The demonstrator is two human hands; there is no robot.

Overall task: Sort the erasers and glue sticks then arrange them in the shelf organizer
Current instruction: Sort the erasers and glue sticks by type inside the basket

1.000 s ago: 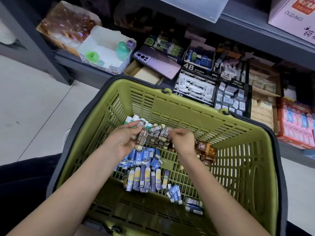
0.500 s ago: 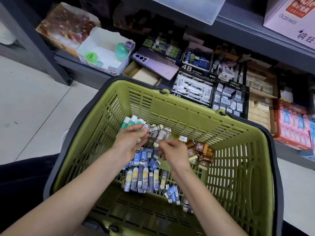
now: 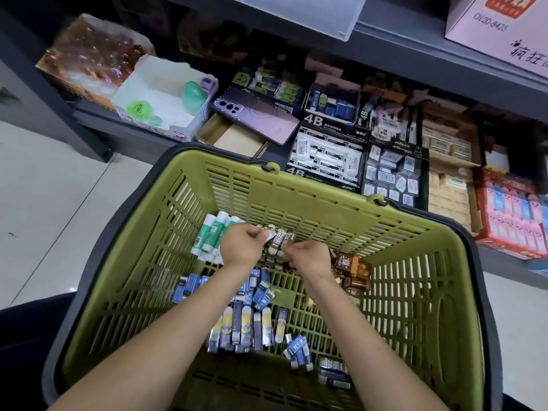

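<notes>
Both hands reach into the green basket (image 3: 415, 241). Green-and-white glue sticks (image 3: 212, 237) lie far left. Beside them the left hand (image 3: 241, 246) pinches a small wrapped eraser (image 3: 270, 234). The right hand (image 3: 311, 258) curls over the 2B erasers (image 3: 280, 243), its grip hidden. Brown erasers (image 3: 354, 271) lie right.

Noted an olive-green slotted basket (image 3: 415, 292) edged dark grey, green-and-white glue sticks (image 3: 212, 235), blue-sleeved erasers (image 3: 261, 295), brown printed boxes (image 3: 354, 271), a lilac phone (image 3: 258, 114).
</notes>
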